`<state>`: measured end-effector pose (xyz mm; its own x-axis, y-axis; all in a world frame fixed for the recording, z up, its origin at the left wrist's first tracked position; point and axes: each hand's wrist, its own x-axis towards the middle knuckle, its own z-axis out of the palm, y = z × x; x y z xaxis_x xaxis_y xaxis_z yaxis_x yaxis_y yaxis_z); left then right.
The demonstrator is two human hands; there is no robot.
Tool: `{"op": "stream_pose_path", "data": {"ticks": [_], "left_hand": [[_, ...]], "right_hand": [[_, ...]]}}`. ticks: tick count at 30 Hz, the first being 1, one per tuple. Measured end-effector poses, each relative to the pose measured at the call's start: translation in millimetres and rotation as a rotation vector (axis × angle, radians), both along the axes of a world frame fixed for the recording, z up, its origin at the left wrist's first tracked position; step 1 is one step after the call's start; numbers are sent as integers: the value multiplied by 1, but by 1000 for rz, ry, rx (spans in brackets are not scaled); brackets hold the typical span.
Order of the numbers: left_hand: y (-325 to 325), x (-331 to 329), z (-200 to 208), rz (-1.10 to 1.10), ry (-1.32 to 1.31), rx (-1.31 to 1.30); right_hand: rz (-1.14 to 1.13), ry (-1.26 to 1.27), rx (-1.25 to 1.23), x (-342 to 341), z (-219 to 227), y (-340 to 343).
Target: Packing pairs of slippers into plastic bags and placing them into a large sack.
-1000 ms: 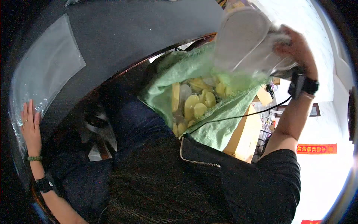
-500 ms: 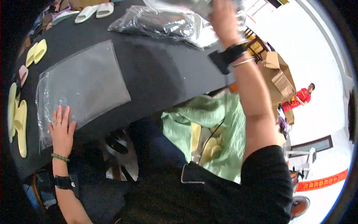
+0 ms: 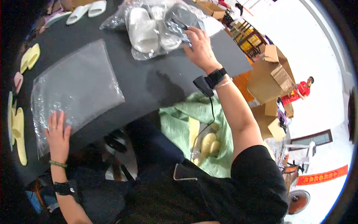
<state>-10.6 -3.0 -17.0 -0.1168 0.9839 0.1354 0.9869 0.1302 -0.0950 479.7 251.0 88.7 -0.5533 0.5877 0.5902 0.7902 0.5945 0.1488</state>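
As slick bag lapped bag in head view, bagged white slippers [image 3: 143, 33] might've slid if nudged | R hand [image 3: 194, 39] fingers spread, tips by near edge of bagged grey slipper [image 3: 183, 15], contact unclear; white pr. to L, on dk tabletop [image 3: 140, 76] | L hand [image 3: 58, 140] flat on clear plastic bag [image 3: 80, 80]

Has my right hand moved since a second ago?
Yes, your right hand went left: from right of the dark table to over it, beside the bagged slippers.
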Motion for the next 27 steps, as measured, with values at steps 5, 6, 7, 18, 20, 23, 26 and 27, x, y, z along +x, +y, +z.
{"op": "stream_pose_path", "data": {"ticks": [5,6,7,18,20,23,26,27], "left_hand": [[2,-15,-8,-41,66,55],[3,-17,-11,-33,94,43],[5,-21,-16,-47,95,26],[6,-31,-20,-163,168,100],[0,-39,-18,-169,198,85],[6,-38,-19,-211,183,84],[14,-39,-13,-297,36,65],[17,-38,-13,-310,28,59]], "right_hand": [[60,370,-234,58,-43,-89],[14,375,-289,72,-66,-105],[-31,379,-335,89,-93,-120],[-702,-343,-1201,274,-373,-259],[-740,-402,-1231,262,-366,-258],[-955,-203,-1169,259,-343,-256],[-968,-46,-1385,307,-351,-252],[-981,-54,-1586,324,-354,-250]]}}
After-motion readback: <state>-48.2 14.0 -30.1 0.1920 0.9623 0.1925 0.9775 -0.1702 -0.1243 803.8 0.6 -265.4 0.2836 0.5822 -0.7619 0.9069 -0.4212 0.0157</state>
